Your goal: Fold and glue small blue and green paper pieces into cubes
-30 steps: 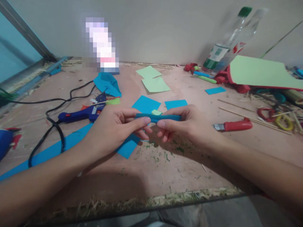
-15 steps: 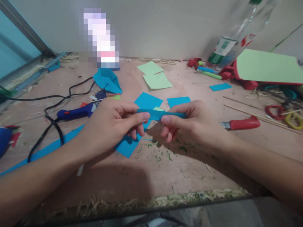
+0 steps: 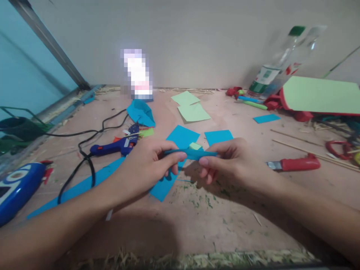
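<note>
Between my two hands a narrow folded strip of blue paper [image 3: 192, 153] is held level above the table. My left hand [image 3: 157, 159] pinches its left end between thumb and fingers. The right end sits in the pinch of my right hand [image 3: 225, 159]. Beneath and behind the strip lie a blue paper square [image 3: 182, 137], a smaller blue piece [image 3: 218, 137], a small light green piece [image 3: 195, 146] and a long blue piece [image 3: 161, 187], partly covered by my left hand.
A blue glue gun [image 3: 112, 147] with a black cord lies left. Light green sheets [image 3: 194, 112] lie behind. Right are a red-handled cutter [image 3: 299, 164], thin sticks [image 3: 303, 152], plastic bottles [image 3: 264, 79] and a red toy-like object with a green top [image 3: 320, 95]. A blurred bright object [image 3: 139, 75] stands behind.
The view has shifted, so everything sits lower and mostly further right. The blue strip has tilted and now shows more edge-on. Both hands keep their pinch on it.
</note>
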Available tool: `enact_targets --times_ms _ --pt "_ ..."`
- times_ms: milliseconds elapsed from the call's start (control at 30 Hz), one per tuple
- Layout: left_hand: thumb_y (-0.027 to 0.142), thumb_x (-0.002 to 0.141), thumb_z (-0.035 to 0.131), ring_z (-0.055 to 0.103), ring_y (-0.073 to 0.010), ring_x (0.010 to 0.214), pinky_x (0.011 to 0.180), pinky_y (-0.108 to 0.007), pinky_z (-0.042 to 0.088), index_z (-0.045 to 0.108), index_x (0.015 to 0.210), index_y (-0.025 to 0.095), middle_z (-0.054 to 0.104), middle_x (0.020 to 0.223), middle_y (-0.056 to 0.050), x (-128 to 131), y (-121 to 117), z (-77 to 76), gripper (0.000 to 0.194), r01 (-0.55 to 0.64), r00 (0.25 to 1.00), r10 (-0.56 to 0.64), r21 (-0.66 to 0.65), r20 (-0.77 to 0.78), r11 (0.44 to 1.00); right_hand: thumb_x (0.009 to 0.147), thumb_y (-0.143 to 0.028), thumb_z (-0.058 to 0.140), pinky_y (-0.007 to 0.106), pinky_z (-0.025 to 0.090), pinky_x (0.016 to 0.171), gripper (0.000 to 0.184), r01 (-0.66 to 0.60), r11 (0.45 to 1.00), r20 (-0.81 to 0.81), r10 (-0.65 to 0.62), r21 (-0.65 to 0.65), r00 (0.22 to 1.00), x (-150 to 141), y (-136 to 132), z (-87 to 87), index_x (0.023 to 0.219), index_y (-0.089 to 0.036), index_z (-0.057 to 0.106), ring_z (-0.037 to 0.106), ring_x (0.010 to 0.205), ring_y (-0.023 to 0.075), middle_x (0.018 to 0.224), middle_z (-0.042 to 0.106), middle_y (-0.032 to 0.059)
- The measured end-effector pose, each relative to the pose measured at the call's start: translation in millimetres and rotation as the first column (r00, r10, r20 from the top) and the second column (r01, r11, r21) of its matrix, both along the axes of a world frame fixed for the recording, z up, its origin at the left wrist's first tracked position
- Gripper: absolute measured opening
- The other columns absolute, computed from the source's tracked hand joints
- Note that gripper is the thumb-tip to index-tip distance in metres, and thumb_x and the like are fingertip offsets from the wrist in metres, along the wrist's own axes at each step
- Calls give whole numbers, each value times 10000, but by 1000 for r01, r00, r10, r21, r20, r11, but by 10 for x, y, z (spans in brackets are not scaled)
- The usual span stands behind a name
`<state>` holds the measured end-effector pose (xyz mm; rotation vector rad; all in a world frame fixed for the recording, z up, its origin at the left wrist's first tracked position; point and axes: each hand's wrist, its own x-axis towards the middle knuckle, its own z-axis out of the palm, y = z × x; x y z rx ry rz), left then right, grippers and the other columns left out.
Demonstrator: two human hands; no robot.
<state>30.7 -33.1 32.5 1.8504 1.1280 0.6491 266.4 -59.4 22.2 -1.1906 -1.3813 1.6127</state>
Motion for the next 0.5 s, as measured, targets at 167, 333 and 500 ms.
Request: enact_targets --times_ms 167,333,500 --pt "438 919 766 617 -132 508 464 -210 475 750 731 178 724 616 -28 -146 248 46 322 -158 973 171 -93 158 983 805 -466 920 288 589 589 326 186 979 6 -187 85 982 182 199 22 735 -171 799 716 598 175 699 777 67" --pt "452 939 726 634 -140 535 519 -233 530 724 664 175 731 630 -41 -32 157 22 390 -27 978 62 -176 197 984 835 -479 897 276 585 587 380 198 978 -81 -193 67 978 169 188 31 1078 -197 822 780 725 208 856 828 74" --pt "429 956 708 649 -140 583 583 -244 546 736 689 178 745 671 -40 37 39 -45 368 84 979 -38 -226 200 970 790 -399 940 262 593 582 343 25 1000 -120 -25 5 992 67 98 21 1014 -173 813 749 625 162 753 810 40"
